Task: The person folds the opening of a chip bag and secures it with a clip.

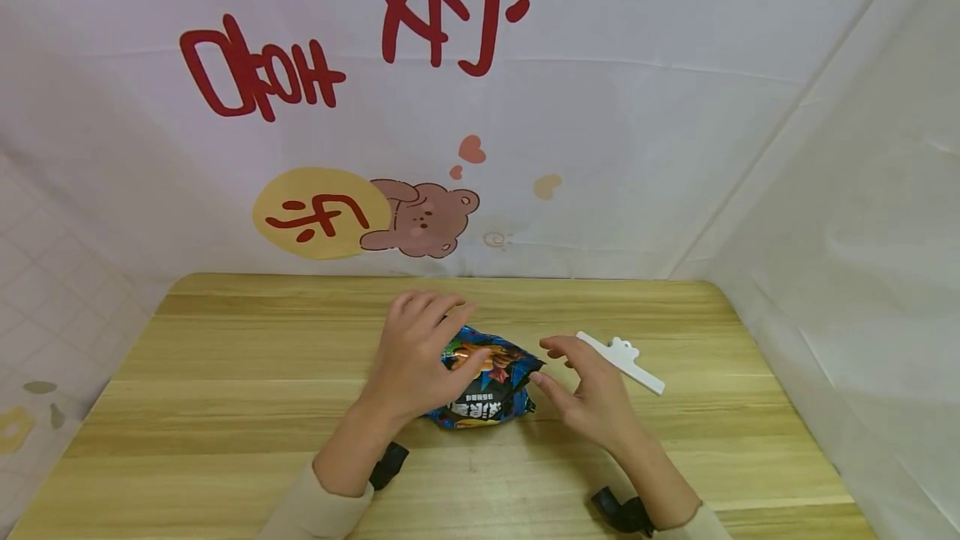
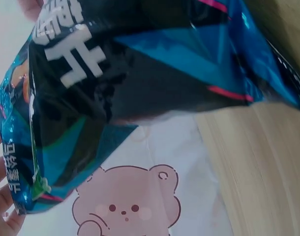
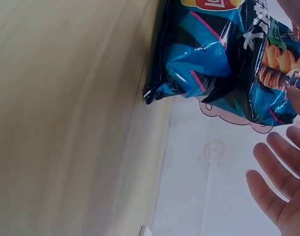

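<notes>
A crinkled blue and black snack bag (image 1: 480,397) lies at the middle of the wooden table, with food pictures and white lettering on it. My left hand (image 1: 416,357) is spread over its left side, thumb across the printed front and the other fingers extended above the far edge. At the bag's right corner is my right hand (image 1: 592,398), thumb close to the corner and index finger held apart. Loosely spread fingers (image 3: 275,177) of that hand show below the bag in the right wrist view. Whether the right thumb touches the bag is hard to tell.
A white clip (image 1: 622,361) with a long straight bar lies right of the bag, just beyond the right hand. Black wrist-worn pieces (image 1: 390,465) show beside both forearms. A white printed cloth (image 1: 600,123) hangs behind the wooden table (image 1: 225,407) and along its sides.
</notes>
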